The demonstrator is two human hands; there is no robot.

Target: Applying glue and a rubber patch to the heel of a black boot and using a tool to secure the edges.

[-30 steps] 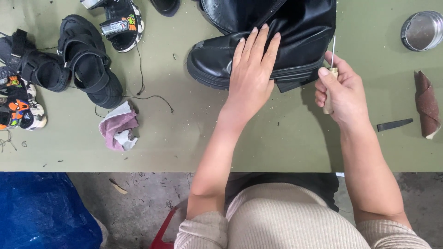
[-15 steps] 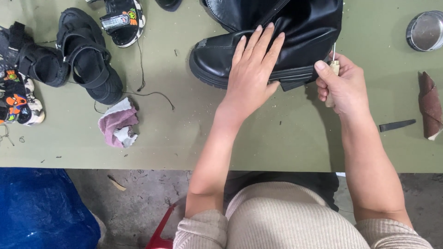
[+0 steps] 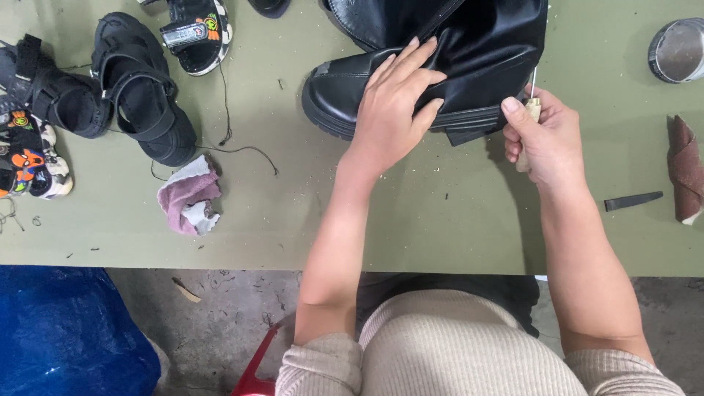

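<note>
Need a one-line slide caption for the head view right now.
Left hand pressing flat on a black boot while the right hand grips a wooden-handled awl at its sole, on a green table.

The black boot [image 3: 440,66] at the upper centre looks like smooth, glossy leather with a ribbed rubber sole. The awl [image 3: 529,121] has a pale wooden handle and thin metal shaft. The tabletop [image 3: 440,220] is matt olive cloth, the rag [image 3: 189,202] soft pink fabric, and the round tin [image 3: 678,50] dull metal.

Even, soft daylight falls from above across the green counter [image 3: 455,220], shadows are faint under the hands, the black boot [image 3: 469,66] shows mild sheen, and focus stays sharp throughout.
</note>
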